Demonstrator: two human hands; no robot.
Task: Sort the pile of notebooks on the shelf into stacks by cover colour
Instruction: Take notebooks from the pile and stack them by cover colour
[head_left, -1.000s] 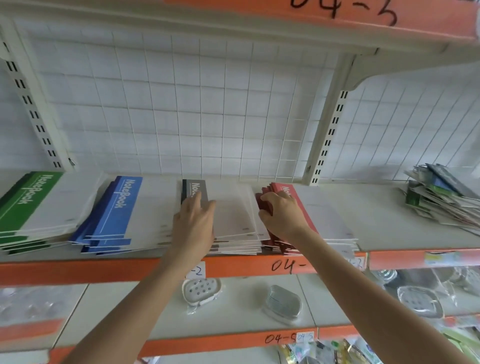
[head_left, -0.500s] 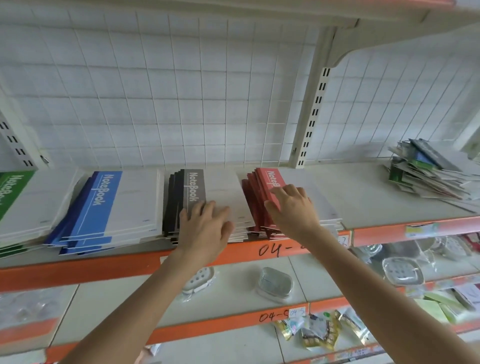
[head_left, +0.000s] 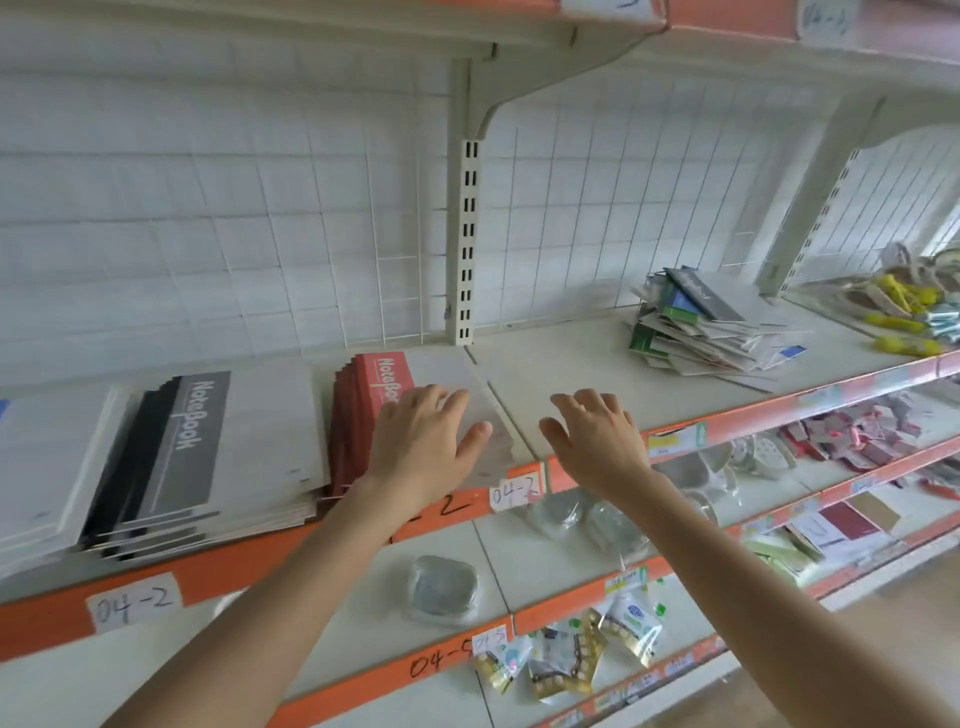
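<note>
White wire grid (head_left: 208, 234) backs the shelf (head_left: 561, 364). My left hand (head_left: 421, 441) lies flat, fingers (head_left: 447, 402) straight, on the red notebook stack (head_left: 382, 379), hiding much of its cover. My right hand (head_left: 597, 441) spreads wide over bare shelf; whether it touches, I cannot tell. The black stack (head_left: 192, 441) sits left, and the unsorted pile (head_left: 696, 327) lies far right, blurred.

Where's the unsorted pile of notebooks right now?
Head view, right side: the unsorted pile lies on the shelf beyond the right hand, well apart from the red stack.
</note>
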